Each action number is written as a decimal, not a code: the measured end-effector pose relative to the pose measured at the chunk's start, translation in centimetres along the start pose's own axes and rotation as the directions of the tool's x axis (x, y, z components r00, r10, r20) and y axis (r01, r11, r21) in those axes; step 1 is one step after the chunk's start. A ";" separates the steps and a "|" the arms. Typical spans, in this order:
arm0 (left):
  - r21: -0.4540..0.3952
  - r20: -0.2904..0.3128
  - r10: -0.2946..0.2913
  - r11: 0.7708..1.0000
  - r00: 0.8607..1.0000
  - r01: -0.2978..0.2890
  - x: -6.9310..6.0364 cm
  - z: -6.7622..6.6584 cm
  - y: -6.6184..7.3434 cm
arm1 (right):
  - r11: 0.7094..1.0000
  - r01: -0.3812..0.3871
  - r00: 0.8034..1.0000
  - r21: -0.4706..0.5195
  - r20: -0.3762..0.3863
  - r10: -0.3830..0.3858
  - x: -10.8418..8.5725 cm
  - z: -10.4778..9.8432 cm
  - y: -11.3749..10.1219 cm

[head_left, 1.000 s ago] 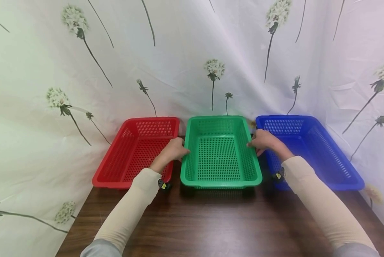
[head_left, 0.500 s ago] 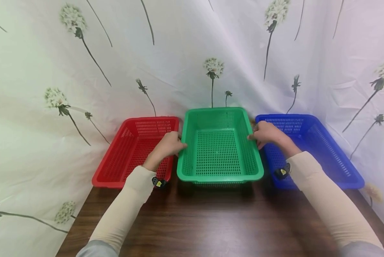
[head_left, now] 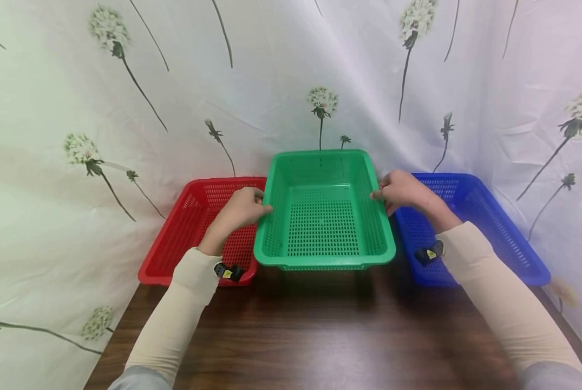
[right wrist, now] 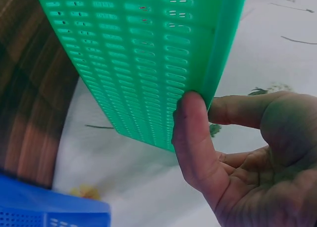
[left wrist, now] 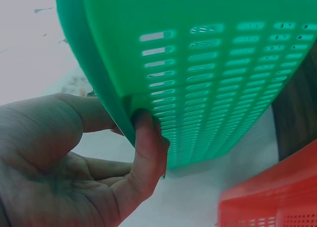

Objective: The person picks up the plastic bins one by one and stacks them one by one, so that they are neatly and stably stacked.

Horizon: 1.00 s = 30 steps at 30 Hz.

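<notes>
A green basket (head_left: 322, 222) with slotted walls hangs above the table, its inside holding nothing. On its left rim my left hand (head_left: 239, 212) grips, thumb on top. The left wrist view shows the curled fingers of that hand (left wrist: 84, 157) under the rim, against the outer wall of the basket (left wrist: 198, 78). My right hand (head_left: 405, 192) pinches the right rim. In the right wrist view a finger of this hand (right wrist: 247, 152) presses the slotted outer side of the basket (right wrist: 143, 58).
A red basket (head_left: 174, 238) stands at the left, partly under my left forearm. The blue basket (head_left: 490, 233) stands at the right beside my right wrist. Both rest on the dark wooden table (head_left: 320, 336), with a flower-patterned cloth (head_left: 271, 70) behind.
Both hands have raised the green basket off the table and shifted it slightly left, so that it now overlaps the red basket's right edge in the head view. The red and blue baskets have stayed put.
</notes>
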<state>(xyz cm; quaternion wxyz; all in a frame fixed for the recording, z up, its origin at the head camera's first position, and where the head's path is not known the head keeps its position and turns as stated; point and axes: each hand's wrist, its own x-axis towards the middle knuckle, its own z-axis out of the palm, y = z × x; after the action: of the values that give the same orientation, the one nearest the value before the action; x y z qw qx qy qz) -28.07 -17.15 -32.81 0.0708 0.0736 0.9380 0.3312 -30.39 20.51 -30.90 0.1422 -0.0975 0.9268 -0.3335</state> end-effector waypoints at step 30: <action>-0.186 -0.133 -0.073 0.981 0.988 0.047 -4.5 -7.4 -4.2 | 0.983 0.104 0.994 0.149 -0.040 -0.099 1.9 2.4 -8.0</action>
<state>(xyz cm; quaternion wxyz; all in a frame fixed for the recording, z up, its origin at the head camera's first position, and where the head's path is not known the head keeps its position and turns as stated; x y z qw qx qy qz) -25.35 -25.73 -29.34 0.0216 0.0151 0.9082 0.4176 -30.73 12.48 -27.86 0.1170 -0.1282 0.8949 -0.4112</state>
